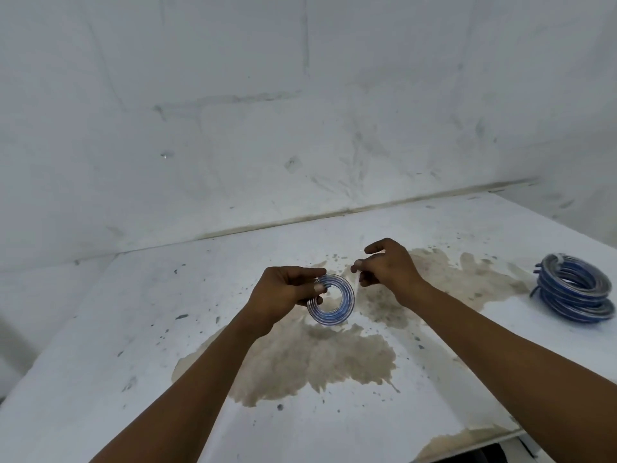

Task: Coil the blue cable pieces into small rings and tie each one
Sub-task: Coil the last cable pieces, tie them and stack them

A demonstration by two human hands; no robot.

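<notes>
Blue ring (pixel 331 299) gripped at its left rim by left hand (pixel 287 290); pale tie (pixel 357 279) — pinched by right hand (pixel 387 267) — lies just right of the ring.

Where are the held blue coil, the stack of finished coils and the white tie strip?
held blue coil (pixel 334 315): head view, lower arc.
stack of finished coils (pixel 572 289): head view, front side.
white tie strip (pixel 357 279): head view, mid-length.

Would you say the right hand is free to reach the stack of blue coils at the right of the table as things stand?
Probably not straight away: the right hand pinches a thin white tie beside the small coil held by the left hand. The way across the table to the stack looks open.
</notes>
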